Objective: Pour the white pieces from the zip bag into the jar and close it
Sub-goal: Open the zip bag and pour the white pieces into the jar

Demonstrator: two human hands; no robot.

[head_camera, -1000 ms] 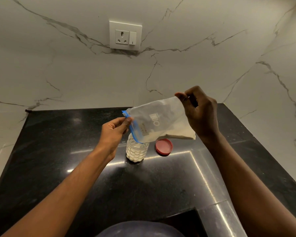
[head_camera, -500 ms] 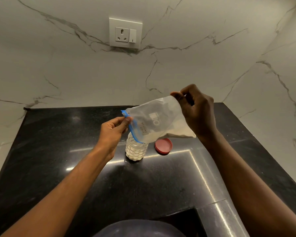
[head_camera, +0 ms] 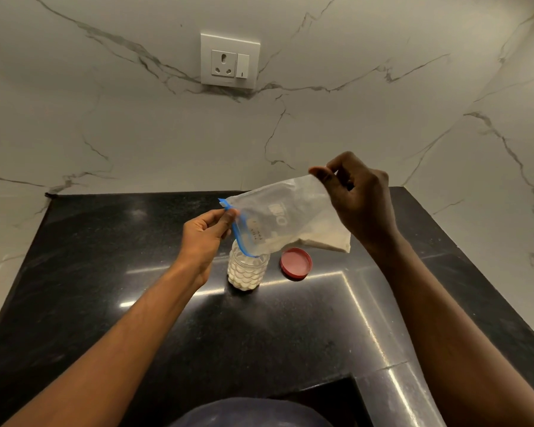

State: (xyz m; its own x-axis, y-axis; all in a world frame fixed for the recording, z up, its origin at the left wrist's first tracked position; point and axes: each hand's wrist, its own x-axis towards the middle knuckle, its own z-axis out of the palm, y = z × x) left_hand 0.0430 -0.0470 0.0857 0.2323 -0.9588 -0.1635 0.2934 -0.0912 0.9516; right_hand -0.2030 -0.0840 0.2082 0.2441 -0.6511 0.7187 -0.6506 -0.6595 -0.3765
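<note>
A clear zip bag (head_camera: 282,218) with a blue zip strip hangs tilted over the counter, its open mouth pointing down into the jar (head_camera: 247,271). My left hand (head_camera: 205,235) pinches the blue strip at the mouth. My right hand (head_camera: 359,204) pinches the bag's raised bottom corner. White pieces sit in the bag's lower right corner. The small clear ribbed jar stands upright on the black counter (head_camera: 105,272), mostly filled with white pieces; the bag hides its rim. The red lid (head_camera: 296,262) lies flat on the counter just right of the jar.
Marble walls rise behind and to the right, close to the jar. A white socket and switch plate (head_camera: 230,61) sits on the back wall. The counter has a cut-out edge near me at the bottom right.
My right hand has lifted the bag's bottom corner slightly higher and the bag has shifted a little. The jar and lid have stayed put.
</note>
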